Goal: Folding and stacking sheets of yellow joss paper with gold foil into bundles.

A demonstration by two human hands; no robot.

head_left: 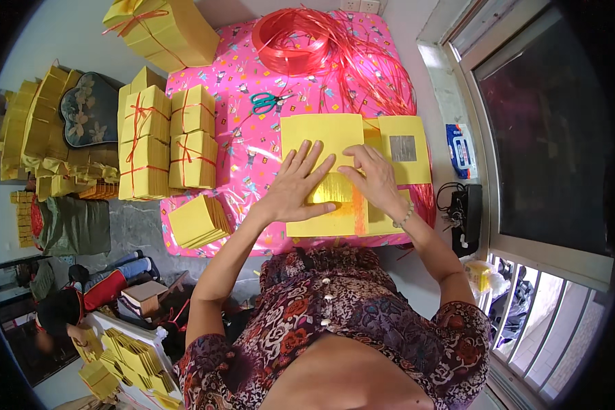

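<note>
A large yellow paper sheet [321, 127] with a shiny gold foil patch [339, 190] and an orange strip lies on the pink table near me. My left hand [295, 184] is flat on its left half, fingers spread, thumb across the lower part of the foil. Over the sheet's right edge rests my right hand [372, 176], fingers bent and apart, with nothing visible in them. Beneath and to the right lie more yellow sheets, one with a silver-grey square [403, 148]. A beaded bracelet [403, 217] circles my right wrist.
Teal-handled scissors [266, 102] and a red plastic ribbon coil [290, 41] with loose strands lie farther back. Tied yellow paper bundles [143, 147] and a loose stack [197, 222] line the table's left. A wipes pack [461, 152] sits by the window. Another person [68, 314] handles yellow paper lower left.
</note>
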